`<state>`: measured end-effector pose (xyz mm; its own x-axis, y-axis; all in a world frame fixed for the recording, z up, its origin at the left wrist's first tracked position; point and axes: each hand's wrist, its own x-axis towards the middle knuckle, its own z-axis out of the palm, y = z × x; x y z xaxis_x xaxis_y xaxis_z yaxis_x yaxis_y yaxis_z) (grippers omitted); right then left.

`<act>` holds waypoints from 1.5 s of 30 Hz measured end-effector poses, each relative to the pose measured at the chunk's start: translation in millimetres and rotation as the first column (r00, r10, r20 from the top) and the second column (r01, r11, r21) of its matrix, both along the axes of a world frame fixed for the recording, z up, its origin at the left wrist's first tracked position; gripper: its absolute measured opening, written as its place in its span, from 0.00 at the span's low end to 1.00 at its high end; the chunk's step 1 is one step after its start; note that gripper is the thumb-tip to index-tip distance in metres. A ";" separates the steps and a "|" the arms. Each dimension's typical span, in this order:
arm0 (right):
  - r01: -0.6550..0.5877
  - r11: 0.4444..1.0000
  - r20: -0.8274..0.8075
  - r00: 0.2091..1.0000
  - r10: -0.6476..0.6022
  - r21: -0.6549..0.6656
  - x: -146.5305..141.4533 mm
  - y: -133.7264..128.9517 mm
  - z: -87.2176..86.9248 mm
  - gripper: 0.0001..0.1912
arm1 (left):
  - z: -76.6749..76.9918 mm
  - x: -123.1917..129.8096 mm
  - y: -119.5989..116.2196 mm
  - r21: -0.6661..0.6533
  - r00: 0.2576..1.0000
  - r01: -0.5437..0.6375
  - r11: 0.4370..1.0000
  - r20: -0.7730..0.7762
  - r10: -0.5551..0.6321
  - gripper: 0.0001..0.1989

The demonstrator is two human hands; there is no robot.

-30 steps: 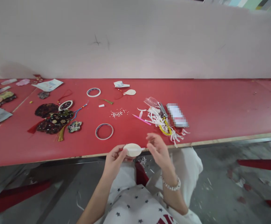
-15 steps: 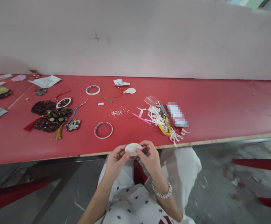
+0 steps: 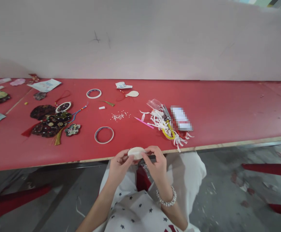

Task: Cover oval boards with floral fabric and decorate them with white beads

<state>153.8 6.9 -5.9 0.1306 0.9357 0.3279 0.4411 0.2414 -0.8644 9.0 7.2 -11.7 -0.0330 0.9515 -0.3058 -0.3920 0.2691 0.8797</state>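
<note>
A long red table (image 3: 215, 109) runs across the view, carrying a dark floral fabric ornament (image 3: 49, 126) with tassels toward the left and a tangle of white paper strips (image 3: 159, 120) toward the right. Between them lies a white-rimmed hoop (image 3: 104, 135), with scattered white beads (image 3: 118, 116) just beyond it. Over the table's near edge, a cream oval piece (image 3: 136, 153), perhaps card or stiff fabric though the view is too soft to be sure, lies with its long axis running left to right. The left hand (image 3: 118, 166) pinches its left end, and the right hand (image 3: 156, 164) pinches its right end between thumb and fingertips. A beaded bracelet (image 3: 166, 198) circles the right wrist.
</note>
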 end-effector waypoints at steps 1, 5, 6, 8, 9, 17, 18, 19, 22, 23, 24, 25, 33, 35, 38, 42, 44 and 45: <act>-0.005 1.000 0.009 1.000 0.005 0.016 0.9 0.5 0.7 0.01 | -0.6 0.2 0.7 0.004 1.000 -0.001 1.000 -0.003 0.002 0.21; -0.044 0.999 0.010 0.999 0.044 0.021 -0.3 1.3 6.6 0.02 | -1.2 -0.2 2.7 0.013 1.000 -0.010 1.000 -0.012 0.010 0.22; -0.052 0.999 -0.002 0.999 0.052 0.010 -1.5 1.1 8.3 0.02 | -1.1 -0.5 3.0 0.013 1.000 -0.013 1.000 -0.014 0.013 0.22; -0.062 0.998 -0.048 0.997 0.060 -0.029 -4.5 0.2 10.9 0.01 | -1.0 -1.4 3.5 0.014 1.000 -0.019 1.000 -0.017 0.019 0.21; -0.065 0.996 -0.082 0.995 0.061 -0.055 -6.1 -0.5 11.6 0.01 | -1.0 -2.0 3.7 0.015 1.000 -0.021 1.000 -0.018 0.021 0.20; -0.119 0.974 -0.355 0.934 0.044 -0.192 -14.7 -3.3 10.8 0.04 | -2.9 -5.3 5.1 0.019 0.999 -0.038 0.999 -0.004 0.038 0.21; -0.128 0.973 -0.377 0.925 0.046 -0.194 -15.4 -3.4 11.6 0.04 | -3.0 -5.0 5.2 0.017 0.999 -0.041 0.999 0.001 0.041 0.21; -0.134 0.972 -0.391 0.919 0.049 -0.193 -16.1 -3.6 12.5 0.04 | -3.0 -4.6 5.1 0.015 0.999 -0.045 0.999 0.005 0.044 0.21; -0.134 0.975 -0.396 0.917 0.053 -0.180 -17.9 -4.1 15.8 0.03 | -2.4 -3.2 4.8 0.008 0.998 -0.056 0.998 0.017 0.056 0.22; -0.128 0.976 -0.391 0.919 0.049 -0.178 -18.4 -4.3 16.8 0.03 | -1.9 -2.8 4.6 0.007 0.998 -0.059 0.998 0.019 0.059 0.22; -0.120 0.977 -0.384 0.922 0.044 -0.176 -19.0 -4.4 17.6 0.03 | -1.4 -2.5 4.4 0.006 0.998 -0.061 0.998 0.021 0.061 0.22; -0.110 0.979 -0.377 0.926 0.037 -0.173 -19.5 -4.6 18.3 0.03 | -0.8 -2.3 4.3 0.005 0.998 -0.063 0.998 0.023 0.063 0.22; -0.072 0.981 -0.406 0.914 -0.007 -0.178 -22.0 -5.4 22.2 0.04 | 4.2 -1.8 3.4 0.007 0.999 -0.045 0.999 0.026 0.045 0.22; -0.074 0.980 -0.412 0.911 -0.009 -0.186 -22.0 -5.1 22.8 0.05 | 4.1 -1.8 3.3 0.012 0.999 -0.042 0.999 0.027 0.042 0.22; -0.080 0.981 -0.412 0.911 0.000 -0.179 -21.6 -4.6 22.8 0.05 | 2.9 -2.3 2.6 0.022 0.999 -0.040 0.999 0.031 0.040 0.21; -0.045 0.990 -0.369 0.929 -0.006 -0.130 -20.5 -3.5 20.2 0.04 | 1.4 -4.1 0.6 0.037 0.999 -0.024 0.999 0.036 0.023 0.20; -0.030 0.994 -0.338 0.941 -0.008 -0.107 -19.5 -3.0 18.2 0.05 | 1.5 -5.2 -0.3 0.043 0.999 -0.018 0.999 0.038 0.017 0.19; -0.024 0.995 -0.321 0.947 -0.009 -0.099 -19.0 -2.8 17.3 0.05 | 1.8 -5.7 -0.6 0.043 0.999 -0.018 0.999 0.038 0.016 0.19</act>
